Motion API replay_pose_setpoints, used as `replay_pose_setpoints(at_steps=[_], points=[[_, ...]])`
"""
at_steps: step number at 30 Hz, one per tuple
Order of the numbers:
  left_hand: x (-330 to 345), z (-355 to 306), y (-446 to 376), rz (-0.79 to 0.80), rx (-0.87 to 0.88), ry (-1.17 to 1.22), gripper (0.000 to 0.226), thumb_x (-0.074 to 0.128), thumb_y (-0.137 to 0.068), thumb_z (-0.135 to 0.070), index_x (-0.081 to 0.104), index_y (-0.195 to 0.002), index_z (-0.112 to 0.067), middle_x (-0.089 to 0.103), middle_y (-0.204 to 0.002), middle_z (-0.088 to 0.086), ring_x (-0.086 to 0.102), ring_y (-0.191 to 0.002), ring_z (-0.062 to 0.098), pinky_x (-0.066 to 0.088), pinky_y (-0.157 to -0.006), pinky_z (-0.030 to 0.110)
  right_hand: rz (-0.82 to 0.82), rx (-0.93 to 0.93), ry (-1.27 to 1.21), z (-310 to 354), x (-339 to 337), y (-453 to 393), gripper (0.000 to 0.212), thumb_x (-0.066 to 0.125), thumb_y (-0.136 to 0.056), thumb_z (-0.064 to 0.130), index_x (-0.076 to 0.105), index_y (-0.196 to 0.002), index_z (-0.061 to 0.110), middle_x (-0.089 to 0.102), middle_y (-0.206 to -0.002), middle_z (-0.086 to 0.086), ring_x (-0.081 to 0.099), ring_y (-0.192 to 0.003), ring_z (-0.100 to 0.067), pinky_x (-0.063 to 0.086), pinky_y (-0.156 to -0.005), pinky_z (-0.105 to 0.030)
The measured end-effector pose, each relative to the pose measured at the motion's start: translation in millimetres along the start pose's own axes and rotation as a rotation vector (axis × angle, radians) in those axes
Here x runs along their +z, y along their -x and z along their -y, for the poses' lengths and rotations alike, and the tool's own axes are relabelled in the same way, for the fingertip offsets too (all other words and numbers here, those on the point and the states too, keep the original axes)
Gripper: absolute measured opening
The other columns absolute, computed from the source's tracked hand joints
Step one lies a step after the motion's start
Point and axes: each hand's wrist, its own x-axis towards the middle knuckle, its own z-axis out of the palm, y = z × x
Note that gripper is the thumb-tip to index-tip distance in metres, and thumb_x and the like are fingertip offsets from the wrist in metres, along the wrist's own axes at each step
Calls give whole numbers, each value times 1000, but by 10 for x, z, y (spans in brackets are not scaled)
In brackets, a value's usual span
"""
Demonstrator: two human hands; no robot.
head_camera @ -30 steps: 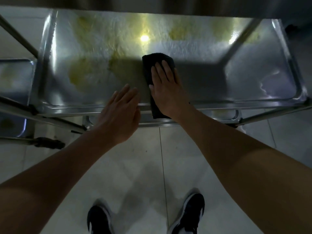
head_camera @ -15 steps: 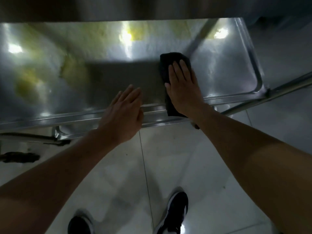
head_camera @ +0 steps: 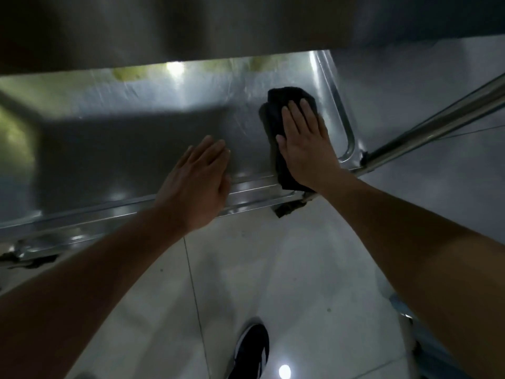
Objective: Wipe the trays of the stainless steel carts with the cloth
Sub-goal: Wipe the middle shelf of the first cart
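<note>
One soft, limp cloth (head_camera: 276, 124) is pressed flat on the tray (head_camera: 153, 143) by the open right hand (head_camera: 306, 143); the left hand (head_camera: 199, 181), fingers straight, holds nothing.

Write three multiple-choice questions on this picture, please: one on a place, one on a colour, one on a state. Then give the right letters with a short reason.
1. Where on the tray does the cloth lie?
A. near its right end
B. at its left end
C. on the floor

2. What colour is the cloth?
A. white
B. black
C. yellow

3. How does the right hand meet the cloth?
A. crumples it in a fist
B. hangs clear of it
C. presses it flat with straight fingers

Answers: 1 A, the tray's right rim is just beside it; 2 B, it is dark against the steel; 3 C, the fingers lie extended on top.
</note>
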Motion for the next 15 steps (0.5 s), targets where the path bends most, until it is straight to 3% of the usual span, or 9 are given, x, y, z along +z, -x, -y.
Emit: replay_pose_setpoints(at_steps=[6,15], points=[[80,-95,-295,4,-18,-20,48,51,-97,-24,48,-141,-6,40,-153,12,27,-145,30,24,-116,48,5,40,7,-415,-8,-135,60,21,-108,37,12,-159,7,9,-167,-13,-3,-155,-29,6,-125,-51],[98,-37,-499,-17,-16,-41,47,50,-96,-23,48,-140,-6,43,-150,12,31,-143,31,25,-116,48,-85,45,41,-577,-13,-544,58,29,-106,33,29,-154,0,28,-161,-19,16,-152,-34,11,-123,-51]])
